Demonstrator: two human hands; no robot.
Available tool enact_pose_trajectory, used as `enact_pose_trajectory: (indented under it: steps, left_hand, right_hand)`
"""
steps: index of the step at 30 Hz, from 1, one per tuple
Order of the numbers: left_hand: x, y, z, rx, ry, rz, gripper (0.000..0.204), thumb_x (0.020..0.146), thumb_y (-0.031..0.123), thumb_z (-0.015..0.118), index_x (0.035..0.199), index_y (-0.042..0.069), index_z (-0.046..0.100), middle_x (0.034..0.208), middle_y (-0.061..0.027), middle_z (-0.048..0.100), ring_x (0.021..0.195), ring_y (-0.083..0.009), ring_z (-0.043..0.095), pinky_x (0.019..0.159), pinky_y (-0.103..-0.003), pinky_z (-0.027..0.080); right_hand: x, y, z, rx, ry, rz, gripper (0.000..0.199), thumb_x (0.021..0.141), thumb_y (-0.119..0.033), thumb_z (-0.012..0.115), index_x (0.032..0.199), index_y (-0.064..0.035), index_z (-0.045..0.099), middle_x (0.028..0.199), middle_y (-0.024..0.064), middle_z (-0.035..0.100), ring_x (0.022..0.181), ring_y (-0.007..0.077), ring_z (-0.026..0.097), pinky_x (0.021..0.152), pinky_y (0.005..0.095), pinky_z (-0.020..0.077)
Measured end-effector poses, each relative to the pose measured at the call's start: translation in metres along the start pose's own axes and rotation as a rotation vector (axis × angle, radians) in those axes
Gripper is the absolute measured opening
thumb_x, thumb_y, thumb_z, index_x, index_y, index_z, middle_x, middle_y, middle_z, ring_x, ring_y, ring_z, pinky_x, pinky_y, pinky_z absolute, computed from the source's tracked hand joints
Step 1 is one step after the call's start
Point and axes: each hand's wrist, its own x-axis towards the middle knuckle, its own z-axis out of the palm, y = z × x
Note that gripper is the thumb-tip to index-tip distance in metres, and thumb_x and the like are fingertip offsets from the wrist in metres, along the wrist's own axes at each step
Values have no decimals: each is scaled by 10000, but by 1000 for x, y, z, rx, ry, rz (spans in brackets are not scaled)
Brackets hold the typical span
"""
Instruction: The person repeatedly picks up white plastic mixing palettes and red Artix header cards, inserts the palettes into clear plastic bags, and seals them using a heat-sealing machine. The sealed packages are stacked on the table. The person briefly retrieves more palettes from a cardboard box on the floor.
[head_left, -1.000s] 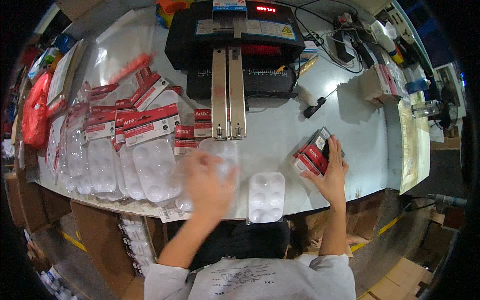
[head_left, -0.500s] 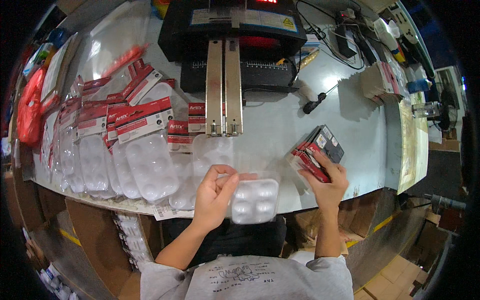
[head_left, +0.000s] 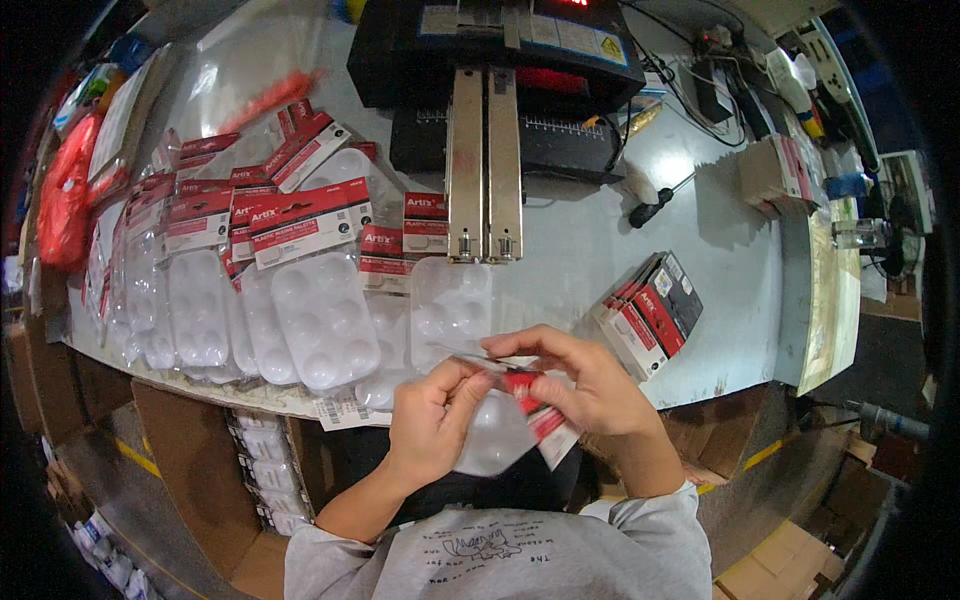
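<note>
**First inspector:** State of the left grip?

**Second inspector:** The left grip point(head_left: 432, 420) is pressed together, thumb against fingers, and appears to be pinching the upper edge of a clear bag point(head_left: 470, 355). The exact contact is covered by the fingers.

**First inspector:** And the right grip?

**Second inspector:** The right grip point(head_left: 592, 390) is pinching a red-and-white card point(head_left: 545, 420): thumb across its face, fingers curled behind. Its forefinger reaches leftward above the bag's edge.

**First inspector:** Location of the palette?

**Second inspector:** The white palette point(head_left: 490, 440) is below both grips, beyond the near edge of the bench point(head_left: 735, 330) and above the lap. Its upper part is hidden by the hands. It looks bagged.

**First inspector:** Record the governing relation.

**Second inspector:** Card to pinch. The card lies right of the left grip, its long axis slanting from upper left to lower right, along the palette's right side. Its upper end is just beside the left fingertips. Whether it touches the film, I cannot tell from here. The right hand is nearer, being on the card itself.

**First inspector:** Surroundings?

**Second inspector:** A card stack point(head_left: 650, 315) on the bench, right of the hands; bagged palettes point(head_left: 325, 325) heaped to the left; a black machine point(head_left: 400, 75) beyond, its metal rails point(head_left: 504, 170) pointing this way.
</note>
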Motion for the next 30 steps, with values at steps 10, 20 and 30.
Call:
enact_pose_trajectory:
  steps: [10,20,30]
  left_hand:
    - [-2,0,0,45,-39,31,168,899,122,543,974,-4,626,806,-106,678,715,-118,632,639,-229,465]
    - [-5,-5,-4,9,14,2,171,917,135,531,946,6,640,849,-72,701,602,-67,572,554,-203,437]
    - [-1,-2,0,-36,16,58,164,913,130,536,966,-2,617,834,-88,696,711,-96,637,643,-224,480]
  right_hand:
    - [2,-8,9,-543,342,-125,354,708,-263,759,917,-28,595,756,109,609,675,226,588,606,316,454]
    - [-1,-22,-7,-841,445,-240,402,644,-307,807,828,-18,595,627,94,549,513,209,517,500,284,413]
    - [10,-15,-3,-783,378,-301,355,700,-318,764,791,-34,571,596,110,539,498,278,512,500,321,402]
